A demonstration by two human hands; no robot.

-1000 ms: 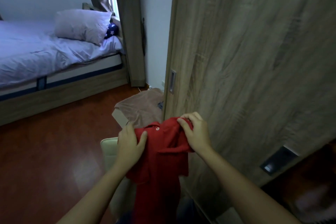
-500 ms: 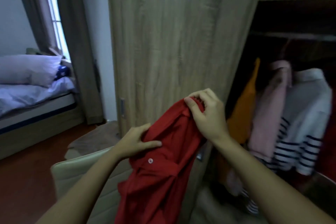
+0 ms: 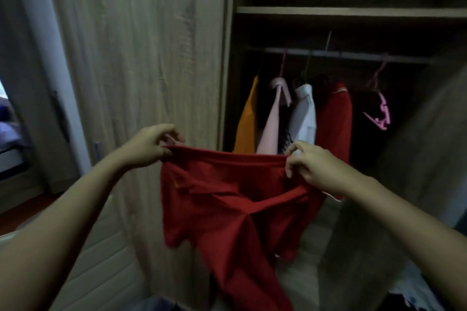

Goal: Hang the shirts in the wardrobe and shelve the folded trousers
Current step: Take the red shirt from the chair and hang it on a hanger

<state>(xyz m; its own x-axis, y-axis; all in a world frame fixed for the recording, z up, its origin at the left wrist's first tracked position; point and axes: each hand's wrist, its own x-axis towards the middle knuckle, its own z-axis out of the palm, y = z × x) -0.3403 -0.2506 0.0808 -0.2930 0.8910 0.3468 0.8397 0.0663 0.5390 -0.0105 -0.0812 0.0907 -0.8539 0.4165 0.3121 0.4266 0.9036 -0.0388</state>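
Pinching the red shirt (image 3: 227,199) by one edge, I have it stretched taut between both hands in front of the open wardrobe (image 3: 353,11).

Left hand (image 3: 149,145) and right hand (image 3: 312,166) each clench a corner of that edge, well apart, so the cloth hangs open and I can find its shape before it goes on a hanger. On the rail (image 3: 338,54) 4 shirts already hang at the left; the empty pink hanger (image 3: 379,108) at the right looks like my likely target. Folded trousers are not in view.
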